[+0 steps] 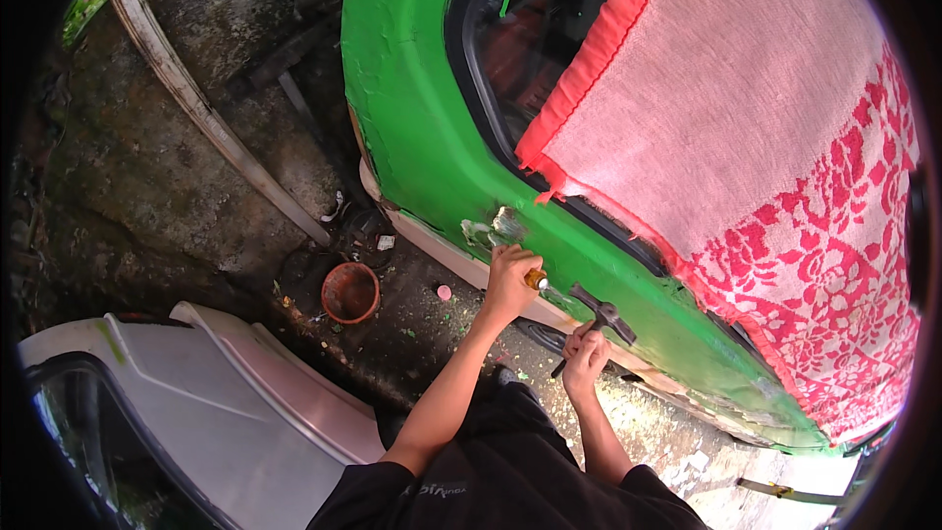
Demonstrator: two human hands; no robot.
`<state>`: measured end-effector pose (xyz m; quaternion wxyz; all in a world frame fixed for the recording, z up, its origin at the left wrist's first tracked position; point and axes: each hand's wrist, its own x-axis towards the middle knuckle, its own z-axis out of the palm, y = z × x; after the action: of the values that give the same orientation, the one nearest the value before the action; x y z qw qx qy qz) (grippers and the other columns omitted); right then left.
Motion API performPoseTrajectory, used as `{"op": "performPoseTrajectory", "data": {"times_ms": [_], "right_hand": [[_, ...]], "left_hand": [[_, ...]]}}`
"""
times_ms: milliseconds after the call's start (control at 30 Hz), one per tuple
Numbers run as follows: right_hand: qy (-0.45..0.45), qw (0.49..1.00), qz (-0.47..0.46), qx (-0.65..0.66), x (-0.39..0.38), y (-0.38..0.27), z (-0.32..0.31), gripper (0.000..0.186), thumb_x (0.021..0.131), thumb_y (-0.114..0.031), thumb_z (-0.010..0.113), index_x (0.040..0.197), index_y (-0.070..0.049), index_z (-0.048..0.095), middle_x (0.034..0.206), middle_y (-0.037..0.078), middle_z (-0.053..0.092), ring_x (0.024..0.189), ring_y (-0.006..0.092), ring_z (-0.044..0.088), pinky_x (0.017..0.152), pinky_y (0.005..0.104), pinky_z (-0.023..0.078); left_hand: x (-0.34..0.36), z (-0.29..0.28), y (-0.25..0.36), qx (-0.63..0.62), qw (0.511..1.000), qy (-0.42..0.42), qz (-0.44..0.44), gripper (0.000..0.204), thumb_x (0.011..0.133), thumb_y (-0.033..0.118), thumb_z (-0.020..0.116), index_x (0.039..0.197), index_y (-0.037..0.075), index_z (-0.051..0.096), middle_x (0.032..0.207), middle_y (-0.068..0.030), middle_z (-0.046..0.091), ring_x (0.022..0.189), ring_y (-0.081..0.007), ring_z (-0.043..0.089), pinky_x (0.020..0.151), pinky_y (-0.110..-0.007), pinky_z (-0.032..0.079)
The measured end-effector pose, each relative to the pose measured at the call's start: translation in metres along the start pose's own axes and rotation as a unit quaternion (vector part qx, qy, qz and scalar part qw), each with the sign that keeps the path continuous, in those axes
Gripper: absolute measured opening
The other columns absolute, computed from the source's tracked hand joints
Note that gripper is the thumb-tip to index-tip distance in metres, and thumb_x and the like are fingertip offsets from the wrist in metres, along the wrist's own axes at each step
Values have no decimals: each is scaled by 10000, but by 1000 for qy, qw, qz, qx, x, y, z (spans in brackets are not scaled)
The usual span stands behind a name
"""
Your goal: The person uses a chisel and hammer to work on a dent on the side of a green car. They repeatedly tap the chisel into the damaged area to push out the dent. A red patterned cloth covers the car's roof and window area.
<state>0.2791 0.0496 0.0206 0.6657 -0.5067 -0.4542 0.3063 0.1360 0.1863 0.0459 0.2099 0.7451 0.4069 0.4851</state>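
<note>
My left hand (pixel 512 280) is closed around an amber-handled tool (pixel 536 279), perhaps a chisel or screwdriver. The handle's end sticks out toward the right; most of the tool is hidden by my fingers. That hand is at the side of a green car body (pixel 422 108), just below a chipped patch (pixel 507 224) where the paint is gone. A hammer (pixel 605 316) is gripped in my right hand (pixel 586 353), its dark metal head raised close to the butt of the amber handle, with a gap between them.
A red patterned towel (pixel 746 88) drapes over the car's window and roof. Behind my left arm stands a reddish-brown pot (pixel 350 292) on the dirty ground. A silver car (pixel 186 393) is close at the lower left. Paint flakes (pixel 643 422) litter the floor at right.
</note>
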Motion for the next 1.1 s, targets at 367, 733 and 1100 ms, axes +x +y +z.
{"op": "performPoseTrajectory", "data": {"times_ms": [367,733,1100], "right_hand": [[-57,992,42,-109,5,-10,3,490,1082,-407,439,746,-50,429,612,-24,398,506,56,345,440,235,254],[18,995,60,78,-4,-19,9,511,1085,-411,433,731,-41,431,588,-25,377,492,74,354,437,253,267],[-107,972,44,-202,4,-4,2,577,1060,-498,431,735,-23,470,549,-3,415,484,91,391,439,268,289]], "left_hand": [[1,-1,-4,14,1000,9,-5,199,649,-11,703,676,27,510,667,-102,542,749,-308,554,761,-415,370],[-2,-4,-1,11,1000,0,-13,214,687,9,707,664,21,495,660,-103,533,730,-316,542,759,-422,373],[0,0,-1,12,1000,-7,-26,190,664,6,689,665,26,500,660,-105,541,737,-320,548,759,-423,376]]}}
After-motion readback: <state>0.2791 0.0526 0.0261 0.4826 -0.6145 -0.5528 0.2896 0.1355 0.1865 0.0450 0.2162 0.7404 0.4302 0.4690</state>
